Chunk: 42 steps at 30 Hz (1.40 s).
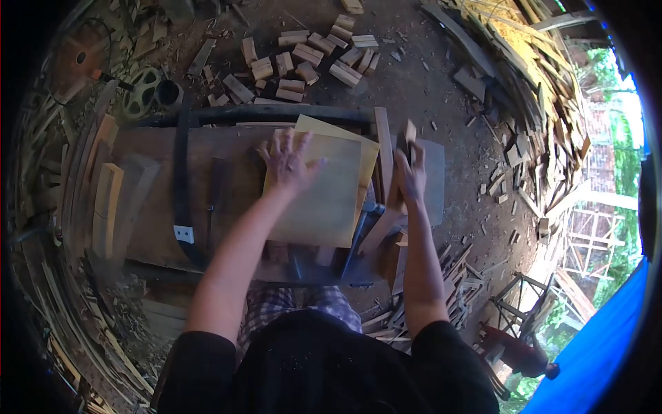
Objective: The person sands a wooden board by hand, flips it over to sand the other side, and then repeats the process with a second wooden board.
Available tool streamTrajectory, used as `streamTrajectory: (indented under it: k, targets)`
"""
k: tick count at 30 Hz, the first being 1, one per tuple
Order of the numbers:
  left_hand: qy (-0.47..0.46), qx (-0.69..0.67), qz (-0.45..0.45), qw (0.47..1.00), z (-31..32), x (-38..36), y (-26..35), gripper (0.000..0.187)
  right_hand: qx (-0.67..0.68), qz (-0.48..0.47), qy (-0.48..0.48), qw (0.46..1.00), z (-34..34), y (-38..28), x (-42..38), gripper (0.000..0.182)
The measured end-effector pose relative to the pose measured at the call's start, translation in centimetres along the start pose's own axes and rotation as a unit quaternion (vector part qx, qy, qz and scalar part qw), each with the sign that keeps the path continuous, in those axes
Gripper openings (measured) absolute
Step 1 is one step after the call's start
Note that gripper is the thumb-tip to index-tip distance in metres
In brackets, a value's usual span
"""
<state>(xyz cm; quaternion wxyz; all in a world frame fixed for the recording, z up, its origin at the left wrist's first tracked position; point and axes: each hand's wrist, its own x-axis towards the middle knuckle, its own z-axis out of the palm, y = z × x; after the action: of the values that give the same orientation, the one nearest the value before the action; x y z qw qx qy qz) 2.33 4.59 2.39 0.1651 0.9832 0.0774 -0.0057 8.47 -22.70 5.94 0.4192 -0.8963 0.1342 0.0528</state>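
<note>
My left hand [288, 165] lies with fingers spread on a thin tan sheet [324, 200]. A second, yellowish sheet [331, 129] shows from beneath it, turned at an angle. On the right, my right hand [412, 174] is closed around a piece of wood [410, 130], whose end sticks out above the fingers; part of it is hidden by the hand. Between the sheets and that hand rests a hammer-like metal tool [373, 207]. An upright wooden strip [383, 152] lies along the sheets' right edge.
The workbench [145, 234] carries a dark strap-like band with a white socket [183, 234] and curved wooden pieces [107, 207] at left. Cut blocks [307, 54] litter the ground beyond. Scrap wood [545, 90] is heaped at right. A person [517, 352] is at lower right.
</note>
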Motion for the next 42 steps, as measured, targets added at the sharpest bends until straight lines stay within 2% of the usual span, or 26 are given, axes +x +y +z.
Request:
streamTrajectory:
  k: [2, 3, 5, 6, 8, 9, 11, 14, 16, 17, 20, 23, 25, 27, 29, 30, 32, 33, 34, 35, 40, 42]
  targets:
    - [-0.042, -0.005, 0.024, 0.999, -0.1, 1.7, -2.3, 0.082, 0.132, 0.042, -0.025, 0.99, -2.1, 3.9, -4.8, 0.054]
    - [-0.039, -0.003, 0.025, 0.999, -0.6, 2.3, -2.7, 0.082, 0.188, 0.046, -0.023, 0.981, -2.8, 5.6, -7.3, 0.054]
    - [-0.158, -0.072, -0.003, 0.985, -1.7, 2.8, -3.0, 0.085, 0.244, 0.09, -0.013, 0.965, -4.2, 6.6, -12.3, 0.054]
    - [-0.155, -0.068, -0.003, 0.986, -2.0, 2.6, -2.9, 0.085, 0.232, 0.106, -0.007, 0.967, -4.7, 7.2, -14.2, 0.055]
    - [-0.167, -0.053, -0.061, 0.983, -2.3, 2.0, -2.6, 0.088, 0.227, 0.121, -0.002, 0.966, -5.1, 8.1, -17.4, 0.055]
    - [-0.16, -0.047, -0.06, 0.984, -2.4, 1.3, -2.4, 0.088, 0.268, 0.132, 0.0, 0.954, -4.8, 8.4, -18.5, 0.056]
    - [-0.115, -0.047, -0.158, 0.98, -2.7, -0.5, -2.2, 0.088, 0.32, 0.125, -0.002, 0.939, -4.3, 8.7, -19.3, 0.056]
    - [-0.081, -0.047, -0.179, 0.979, -2.2, -3.1, -3.2, 0.091, 0.33, 0.084, -0.017, 0.94, -2.5, 9.2, -18.7, 0.053]
    - [-0.072, -0.114, -0.182, 0.974, -0.8, -4.6, -4.6, 0.092, 0.413, 0.149, -0.072, 0.895, -3.0, 5.6, -18.7, 0.052]
    - [-0.065, -0.161, -0.178, 0.969, -0.3, -5.4, -5.1, 0.093, 0.423, 0.127, -0.086, 0.893, -2.4, 5.2, -18.2, 0.052]
    - [0.005, -0.11, -0.178, 0.978, 0.1, -7.5, -4.0, 0.096, 0.417, 0.103, -0.129, 0.894, -1.1, 5.7, -17.2, 0.051]
    - [0.005, -0.166, -0.203, 0.965, -0.2, -7.9, -3.3, 0.095, 0.375, 0.019, -0.121, 0.919, 0.9, 7.8, -16.3, 0.054]
    - [-0.041, -0.213, -0.264, 0.94, -0.9, -8.0, -2.7, 0.093, 0.39, 0.034, -0.109, 0.914, 1.5, 8.3, -16.2, 0.051]
    - [-0.022, -0.239, -0.276, 0.931, -1.2, -7.4, -3.0, 0.096, 0.387, 0.029, -0.12, 0.914, 1.6, 9.0, -16.0, 0.052]
    - [-0.013, -0.138, -0.291, 0.947, -5.0, -7.6, -1.8, 0.099, 0.379, 0.036, -0.133, 0.915, 1.5, 9.6, -16.0, 0.053]
    - [-0.008, -0.14, -0.291, 0.946, -4.7, -7.3, -2.2, 0.099, 0.373, 0.03, -0.13, 0.918, 1.5, 9.6, -16.0, 0.052]
    - [0.102, -0.008, -0.231, 0.968, -3.3, -6.5, -3.7, 0.101, 0.366, 0.03, -0.132, 0.92, 0.4, 8.2, -16.6, 0.052]
    - [0.103, -0.011, -0.23, 0.968, -2.6, -5.5, -5.1, 0.101, 0.36, 0.036, -0.133, 0.922, 0.1, 7.8, -16.6, 0.051]
    - [-0.011, -0.137, -0.223, 0.965, -2.1, -4.3, -6.9, 0.116, 0.359, 0.035, -0.132, 0.923, 0.2, 7.6, -16.4, 0.051]
    - [-0.127, -0.259, -0.208, 0.935, -1.6, -3.6, -7.9, 0.132, 0.363, 0.032, -0.134, 0.922, 0.2, 7.6, -16.3, 0.05]
    - [-0.112, -0.252, -0.196, 0.941, -1.7, -5.0, -7.9, 0.128, 0.378, 0.038, -0.16, 0.911, -1.3, 6.1, -17.1, 0.048]
    - [-0.114, -0.248, -0.2, 0.941, -2.0, -6.1, -7.7, 0.127, 0.389, 0.082, -0.214, 0.892, -2.2, 5.6, -17.1, 0.047]
